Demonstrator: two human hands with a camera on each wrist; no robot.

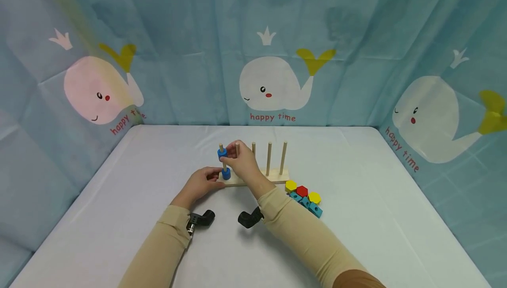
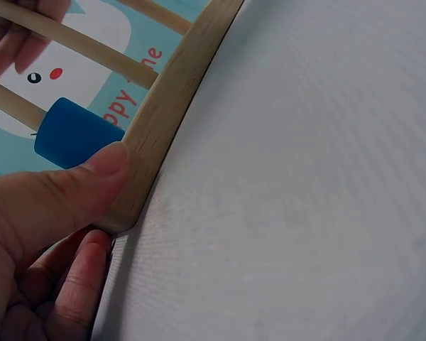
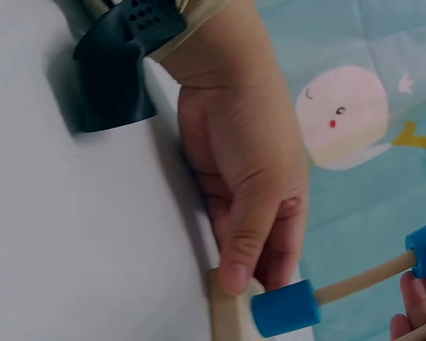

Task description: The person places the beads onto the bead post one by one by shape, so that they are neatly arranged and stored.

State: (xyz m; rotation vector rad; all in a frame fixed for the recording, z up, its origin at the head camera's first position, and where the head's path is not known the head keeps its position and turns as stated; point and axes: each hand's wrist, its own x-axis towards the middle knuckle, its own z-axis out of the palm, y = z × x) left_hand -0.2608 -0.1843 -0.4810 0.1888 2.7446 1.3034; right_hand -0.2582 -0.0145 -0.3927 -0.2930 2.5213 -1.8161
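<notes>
A wooden peg board (image 1: pixel 253 179) with a row of upright pegs (image 1: pixel 269 158) stands on the white table. My left hand (image 1: pixel 200 184) grips the board's left end; in the left wrist view its thumb (image 2: pixel 103 167) presses on the wooden edge beside a blue bead (image 2: pixel 74 135). That bead sits at the foot of the leftmost peg. Higher on the same peg, my right hand (image 1: pixel 245 165) pinches a second blue bead (image 1: pixel 222 153) between thumb and fingers. In the right wrist view, the peg passes into this upper bead (image 3: pixel 424 250), with a bare stretch of peg below it.
Right of the board lie yellow hexagonal pieces (image 1: pixel 291 186), a red hexagonal piece (image 1: pixel 302 191) and several teal blocks with holes (image 1: pixel 315 209), close to the right forearm. A blue curtain (image 1: pixel 190 90) printed with whales surrounds the table. Black camera mounts (image 1: pixel 249 219) stick out from both wrists.
</notes>
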